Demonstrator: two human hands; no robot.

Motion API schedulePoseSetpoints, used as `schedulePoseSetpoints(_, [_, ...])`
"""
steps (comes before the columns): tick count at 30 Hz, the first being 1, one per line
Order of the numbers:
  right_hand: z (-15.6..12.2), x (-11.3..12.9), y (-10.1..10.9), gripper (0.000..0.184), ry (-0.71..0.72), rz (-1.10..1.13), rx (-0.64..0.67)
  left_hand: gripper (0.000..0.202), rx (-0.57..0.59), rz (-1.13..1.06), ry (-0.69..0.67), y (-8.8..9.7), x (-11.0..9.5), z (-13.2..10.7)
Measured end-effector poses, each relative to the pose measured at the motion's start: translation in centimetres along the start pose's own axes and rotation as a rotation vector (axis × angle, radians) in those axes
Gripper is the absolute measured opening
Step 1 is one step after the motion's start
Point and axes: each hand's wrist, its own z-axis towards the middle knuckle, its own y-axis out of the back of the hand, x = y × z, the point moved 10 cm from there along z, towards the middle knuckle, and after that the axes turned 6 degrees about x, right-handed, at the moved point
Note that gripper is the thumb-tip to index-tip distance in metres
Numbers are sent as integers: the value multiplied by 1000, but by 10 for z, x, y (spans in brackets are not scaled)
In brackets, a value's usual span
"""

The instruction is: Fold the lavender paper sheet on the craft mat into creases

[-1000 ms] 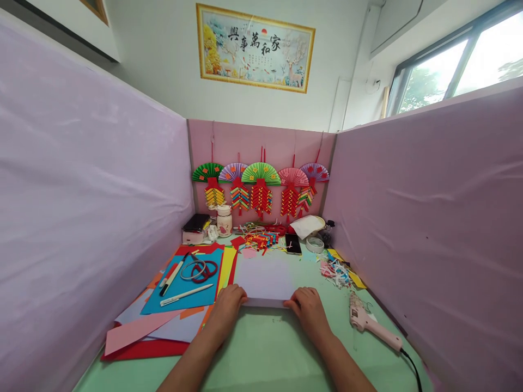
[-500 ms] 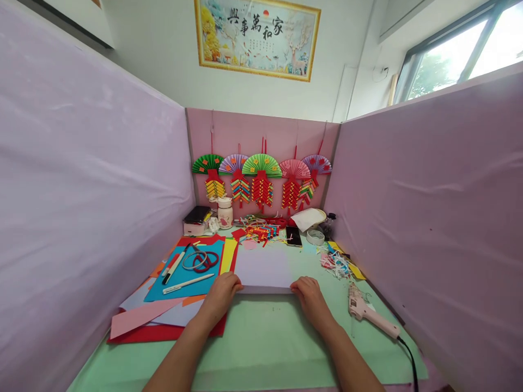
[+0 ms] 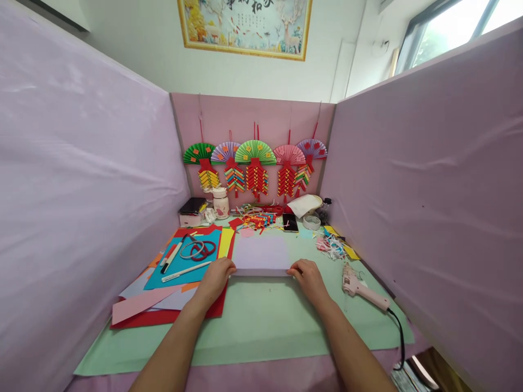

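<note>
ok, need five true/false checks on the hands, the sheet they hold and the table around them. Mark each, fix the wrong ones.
1. The left hand and right hand both hold the lilac sheet. True.
2. The white pen lies to the right of the lilac sheet. False: it lies to the left, on the blue paper.
3. The glue gun lies to the right of the right hand. True.
4. Three fans hang on the pink panel. False: five do.
5. The phone lies to the left of the tape roll. True.
</note>
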Motion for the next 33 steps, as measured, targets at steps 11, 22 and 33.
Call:
schedulePoseSetpoints(11, [4, -9, -6, 15, -2, 4, 40, 26, -47, 103, -71, 3, 4, 5])
schedulePoseSetpoints(22, [2, -4, -3, 15, 14, -50, 34, 24, -85, 169, -153, 5, -9, 2])
schedulePoseSetpoints(33, [1, -8, -1, 14, 17, -65, -16, 23, -106, 164, -134, 9, -5, 0])
